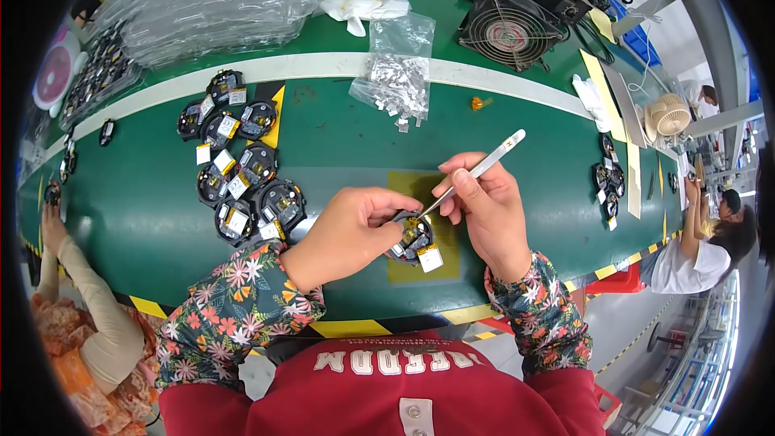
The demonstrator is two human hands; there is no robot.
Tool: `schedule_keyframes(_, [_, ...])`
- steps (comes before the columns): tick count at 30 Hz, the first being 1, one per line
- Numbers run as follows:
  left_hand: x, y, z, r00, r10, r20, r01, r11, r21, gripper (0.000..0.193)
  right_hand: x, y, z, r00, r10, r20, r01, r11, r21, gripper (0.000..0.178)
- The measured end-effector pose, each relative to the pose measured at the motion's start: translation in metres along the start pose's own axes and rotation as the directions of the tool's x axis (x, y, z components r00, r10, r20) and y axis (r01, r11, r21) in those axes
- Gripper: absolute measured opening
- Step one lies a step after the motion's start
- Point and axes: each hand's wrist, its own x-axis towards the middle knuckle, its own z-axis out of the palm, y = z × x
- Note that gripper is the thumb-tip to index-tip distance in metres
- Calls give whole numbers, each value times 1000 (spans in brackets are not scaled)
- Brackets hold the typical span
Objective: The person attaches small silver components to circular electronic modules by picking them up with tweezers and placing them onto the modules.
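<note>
My left hand (pixel 353 230) grips the edge of a round black device housing (pixel 415 236) above a yellow translucent mat (pixel 448 262). A small circuit board shows inside the housing, and a silver-white battery (pixel 430 257) hangs off its near side. In my right hand (pixel 490 211) is a pair of metal tweezers (pixel 498 153), held like a pen, with its tips at the housing's upper edge. Whether the tips pinch anything is too small to tell. Left of my left hand lies a cluster of similar black housings (pixel 280 203) with batteries attached.
A clear bag of small silver pieces (pixel 400 77) lies ahead. Behind it are stacked clear plastic trays (pixel 218 12) and a black metal fan (pixel 510 30). More housings (pixel 608 180) lie at the right. Co-workers sit at both sides, one with a hand (pixel 53 226) on the bench.
</note>
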Motion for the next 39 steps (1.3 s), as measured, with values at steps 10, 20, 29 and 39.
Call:
schedule_keyframes(10, [1, 1, 2, 999, -16, -33, 17, 999, 42, 27, -1, 0, 0, 1000, -12, -12, 12, 1000, 1, 18])
schedule_keyframes(20, [1, 0, 3, 993, 42, -113, -33, 996, 82, 21, -12, -8, 3, 920, -378, 99, 387, 843, -374, 14])
schedule_keyframes(29, [-1, 2, 5, 985, 84, -148, -91, 995, -40, 14, -14, -16, 5, 649, -653, 391, 735, 404, -545, 11])
schedule_keyframes(39, [0, 0, 0, 981, 123, -152, -124, 992, -3, 16, -17, -11, 14, 699, -489, 521, 672, 200, -713, 32])
